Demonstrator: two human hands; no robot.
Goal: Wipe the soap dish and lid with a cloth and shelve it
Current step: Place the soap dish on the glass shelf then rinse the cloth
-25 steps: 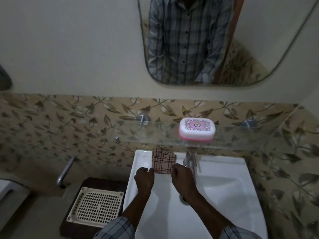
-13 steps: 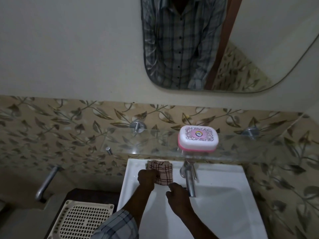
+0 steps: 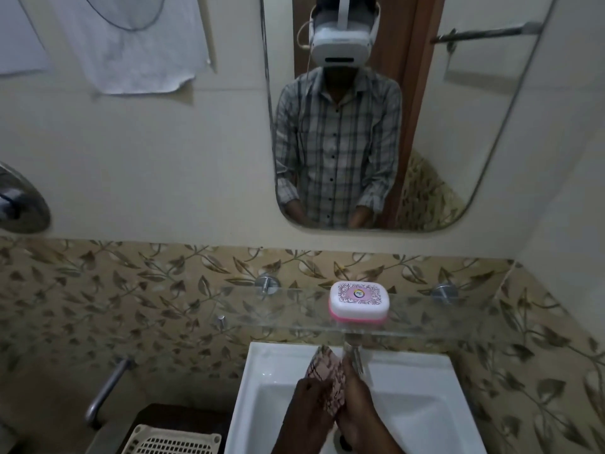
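Note:
A pink soap dish with its white patterned lid (image 3: pixel 359 302) closed sits on the glass shelf (image 3: pixel 281 317) above the basin. Below it, over the white sink (image 3: pixel 262 381), my left hand (image 3: pixel 309 404) and my right hand (image 3: pixel 355 399) are pressed together around a checked cloth (image 3: pixel 325 371). The cloth stands up bunched between both palms, its top poking above my fingers. Both hands are well below the shelf and apart from the soap dish.
A chrome tap (image 3: pixel 357 357) rises just right of the cloth. A mirror (image 3: pixel 458 126) hangs above, a white towel (image 3: pixel 131 44) at upper left. A cream perforated tray (image 3: pixel 170 442) and a metal grab bar (image 3: pixel 104 391) lie left of the sink.
The cloth was spread flat on the sink's back rim; now both hands have gathered it up and hold it bunched between them. The camera has tilted upward.

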